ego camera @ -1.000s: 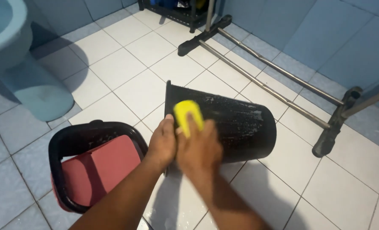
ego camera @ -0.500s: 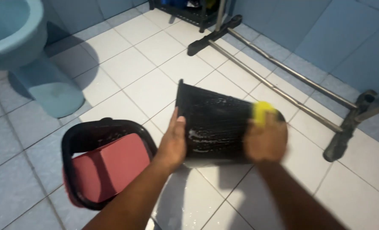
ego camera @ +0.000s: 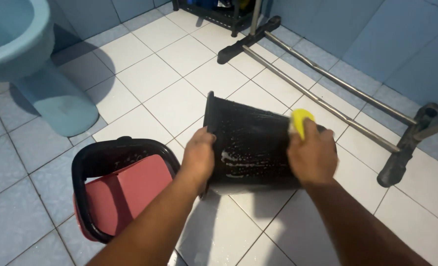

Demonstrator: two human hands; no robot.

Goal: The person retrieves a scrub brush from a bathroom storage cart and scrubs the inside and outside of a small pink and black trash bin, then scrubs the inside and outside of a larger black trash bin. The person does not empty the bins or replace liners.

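Note:
A black plastic bin [ego camera: 251, 138] lies on its side on the white tiled floor, its wall wet and streaked with soap foam. My left hand [ego camera: 198, 153] grips the bin's rim at its left end and steadies it. My right hand [ego camera: 313, 156] is closed around a yellow sponge [ego camera: 300, 120] and presses it against the bin's right end, near the base. The right hand hides part of that end.
A red bin lid with a black frame [ego camera: 115, 187] lies on the floor at the lower left. A blue toilet base [ego camera: 56, 103] stands at the left. A metal rack's floor bars with black feet [ego camera: 327, 101] run along the blue wall at the right.
My right hand slid the sponge from the bin's left rim across its wall to the right end. The left hand kept its hold on the rim.

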